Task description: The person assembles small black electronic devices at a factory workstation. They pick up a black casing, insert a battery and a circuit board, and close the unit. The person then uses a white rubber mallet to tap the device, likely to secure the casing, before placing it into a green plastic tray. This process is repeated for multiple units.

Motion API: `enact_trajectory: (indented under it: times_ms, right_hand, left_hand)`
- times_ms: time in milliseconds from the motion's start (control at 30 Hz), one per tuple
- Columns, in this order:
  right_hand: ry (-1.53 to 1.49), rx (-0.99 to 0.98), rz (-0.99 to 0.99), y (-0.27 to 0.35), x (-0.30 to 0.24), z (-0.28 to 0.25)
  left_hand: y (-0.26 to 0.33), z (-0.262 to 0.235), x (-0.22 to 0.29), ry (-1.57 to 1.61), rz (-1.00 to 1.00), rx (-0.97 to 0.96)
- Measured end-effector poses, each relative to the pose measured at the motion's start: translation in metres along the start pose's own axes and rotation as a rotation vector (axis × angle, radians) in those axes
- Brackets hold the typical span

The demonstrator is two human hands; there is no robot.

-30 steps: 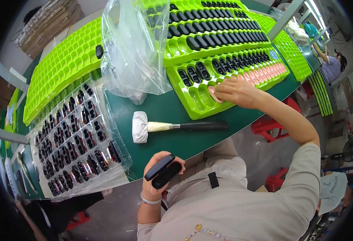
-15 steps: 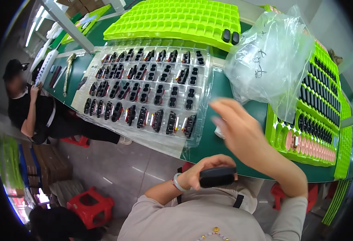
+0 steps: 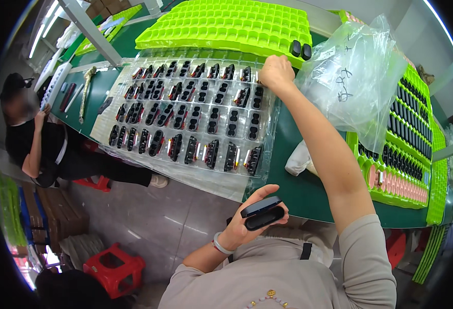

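My left hand (image 3: 238, 230) holds a small black hinged case (image 3: 264, 218) above my lap, its lid tilted up and a dark oval hollow showing inside. My right hand (image 3: 277, 72) reaches to the far right corner of a clear plastic tray (image 3: 267, 135), its fingers curled down; what they grip is hidden beneath them. Rows of black two-lobed parts (image 3: 213, 119) sit in the tray's pockets, several with red and silver pieces attached. Beyond that hand, two black rounded cases (image 3: 301, 49) rest at the corner of a lime green tray (image 3: 221, 26).
A clear plastic bag (image 3: 340, 82) bulges at the right, beside green trays of black and pink parts (image 3: 399, 186). A white roll (image 3: 298, 159) lies under my right forearm on the green table (image 3: 309, 198). At the left, another person (image 3: 36, 129) sits. Red stools (image 3: 114, 268) stand below.
My right hand has swung away from near my left hand to the clear tray's far right corner. In my left hand, the black case has turned and its lid now stands open.
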State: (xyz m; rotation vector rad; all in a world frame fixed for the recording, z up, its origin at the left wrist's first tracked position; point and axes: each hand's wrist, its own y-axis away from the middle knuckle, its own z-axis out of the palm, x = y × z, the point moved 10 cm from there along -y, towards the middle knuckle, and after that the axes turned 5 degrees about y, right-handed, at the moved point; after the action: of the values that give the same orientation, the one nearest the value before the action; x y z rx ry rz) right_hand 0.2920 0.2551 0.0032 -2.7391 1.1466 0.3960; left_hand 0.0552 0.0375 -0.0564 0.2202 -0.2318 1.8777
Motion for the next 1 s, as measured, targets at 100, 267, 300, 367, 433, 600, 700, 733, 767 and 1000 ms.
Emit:
enact_trajectory:
  times_ms: [100,267,300,367,433,600,700,733,767,1000]
  right_hand:
    - [-0.076,0.034,-0.001,0.003,0.006,-0.01]
    - [-0.395,0.013,-0.193,0.047,-0.013,-0.044]
    - [-0.679,-0.099,-0.189,0.065,-0.011,-0.038]
    - [-1.118,-0.404,-0.151,0.11,-0.003,-0.024]
    - [-1.369,-0.708,-0.054,0.161,0.022,-0.021]
    - [-1.595,-0.897,0.266,0.252,0.1,-0.003]
    - [-1.644,-0.722,0.362,0.279,0.142,-0.004]
    - [-1.699,-0.706,0.373,0.287,0.147,-0.004]
    - [-1.752,-0.688,0.381,0.293,0.153,-0.004]
    - [-1.853,-0.542,0.428,0.322,0.19,-0.007]
  left_hand:
    - [-0.003,0.002,0.002,0.023,-0.024,0.019]
    - [-0.005,-0.001,0.0,0.003,-0.038,0.046]
    - [-0.003,-0.002,0.002,-0.028,-0.033,0.081]
    - [0.001,0.0,0.012,-0.123,0.033,0.083]
    - [0.0,0.007,0.022,-0.234,0.133,-0.015]
    - [-0.016,0.025,0.03,-0.4,0.341,-0.2]
    - [-0.035,0.032,0.007,-0.351,0.247,-0.289]
    - [-0.039,0.034,-0.002,-0.363,0.189,-0.271]
    - [-0.042,0.034,-0.012,-0.354,0.134,-0.25]
    - [-0.055,0.018,-0.073,-0.345,-0.118,-0.074]
